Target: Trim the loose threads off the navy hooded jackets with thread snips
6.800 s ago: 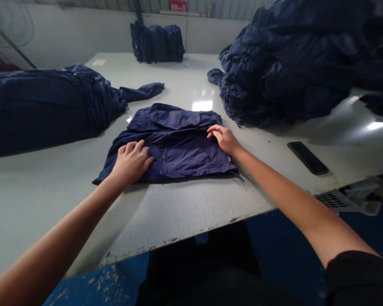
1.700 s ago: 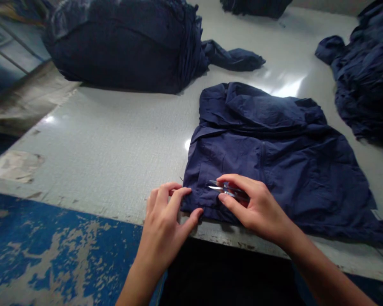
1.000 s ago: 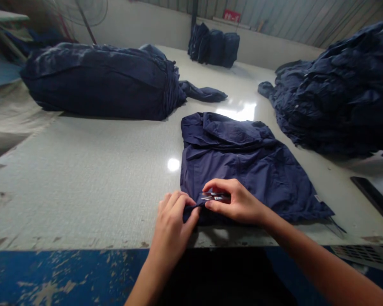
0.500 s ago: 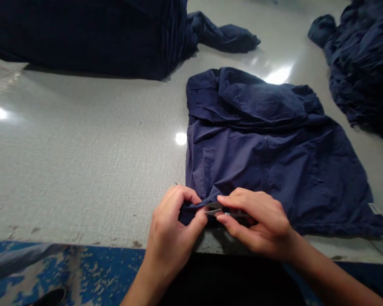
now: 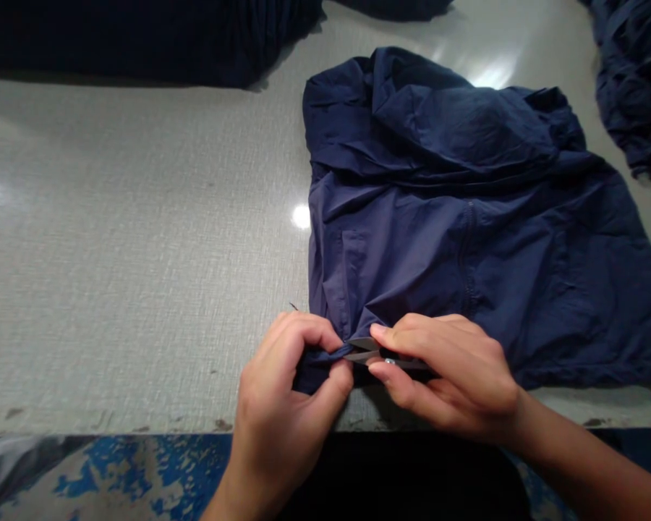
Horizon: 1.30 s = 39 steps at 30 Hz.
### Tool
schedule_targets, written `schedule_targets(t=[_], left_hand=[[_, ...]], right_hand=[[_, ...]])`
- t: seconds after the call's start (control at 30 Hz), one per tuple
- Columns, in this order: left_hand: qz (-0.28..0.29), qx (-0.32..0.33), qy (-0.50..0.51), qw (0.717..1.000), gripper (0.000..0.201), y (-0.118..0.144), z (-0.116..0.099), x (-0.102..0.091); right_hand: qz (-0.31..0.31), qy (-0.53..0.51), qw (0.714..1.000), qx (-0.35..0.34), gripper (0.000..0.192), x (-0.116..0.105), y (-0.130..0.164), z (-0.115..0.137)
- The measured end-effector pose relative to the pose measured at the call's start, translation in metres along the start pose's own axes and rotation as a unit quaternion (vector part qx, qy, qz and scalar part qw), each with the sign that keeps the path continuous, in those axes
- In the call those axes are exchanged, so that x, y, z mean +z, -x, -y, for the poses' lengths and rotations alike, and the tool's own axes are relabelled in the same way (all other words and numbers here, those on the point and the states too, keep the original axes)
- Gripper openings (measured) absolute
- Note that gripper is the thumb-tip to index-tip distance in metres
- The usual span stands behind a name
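Note:
A navy jacket (image 5: 412, 246) with a front zip lies spread on the table, its lower edge towards me. My left hand (image 5: 293, 391) pinches a fold of the jacket's hem at its near left corner, between thumb and forefinger. In my right hand (image 5: 450, 376) is a pair of thread snips (image 5: 364, 350), gripped between thumb and fingers. The snips' two blades are slightly apart, their tips at the pinched fold beside my left thumb. Part of the snips is hidden inside my right hand.
A large dark navy stack of cloth (image 5: 141, 43) lies at the back left of the pale table (image 5: 141, 253). A crumpled navy heap (image 5: 637, 87) is at the back right. Below the table's near edge shows a worn blue floor (image 5: 113, 470).
The view has shifted, so the jacket looks larger and the cloth stack sits higher in the picture. Both hands keep their holds, and the snips' blades look a little closer to the fold.

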<state>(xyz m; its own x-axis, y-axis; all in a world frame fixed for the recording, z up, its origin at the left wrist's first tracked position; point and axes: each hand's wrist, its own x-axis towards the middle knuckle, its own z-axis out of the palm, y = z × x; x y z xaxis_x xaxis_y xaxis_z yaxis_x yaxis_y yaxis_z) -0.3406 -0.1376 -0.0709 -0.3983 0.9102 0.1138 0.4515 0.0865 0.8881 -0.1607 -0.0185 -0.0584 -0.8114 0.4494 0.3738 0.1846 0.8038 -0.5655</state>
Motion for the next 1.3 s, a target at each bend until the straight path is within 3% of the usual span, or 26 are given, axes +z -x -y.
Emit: schedule_targets(t=[0.9, 1.13, 1.3], left_hand=[[0.012, 0.018, -0.005, 1.0, 0.014, -0.001, 0.0, -0.001], [-0.004, 0.053, -0.025, 0.998, 0.023, 0.006, 0.003, -0.001], [0.051, 0.105, -0.129, 0.985, 0.024, 0.011, -0.002, -0.009]], right_hand=[[-0.024, 0.027, 0.999, -0.022, 0.018, 0.004, -0.005, 0.007], [-0.134, -0.064, 0.984, 0.102, 0.021, 0.0, -0.001, 0.007], [-0.108, -0.051, 0.975, 0.188, 0.02, -0.017, 0.002, 0.004]])
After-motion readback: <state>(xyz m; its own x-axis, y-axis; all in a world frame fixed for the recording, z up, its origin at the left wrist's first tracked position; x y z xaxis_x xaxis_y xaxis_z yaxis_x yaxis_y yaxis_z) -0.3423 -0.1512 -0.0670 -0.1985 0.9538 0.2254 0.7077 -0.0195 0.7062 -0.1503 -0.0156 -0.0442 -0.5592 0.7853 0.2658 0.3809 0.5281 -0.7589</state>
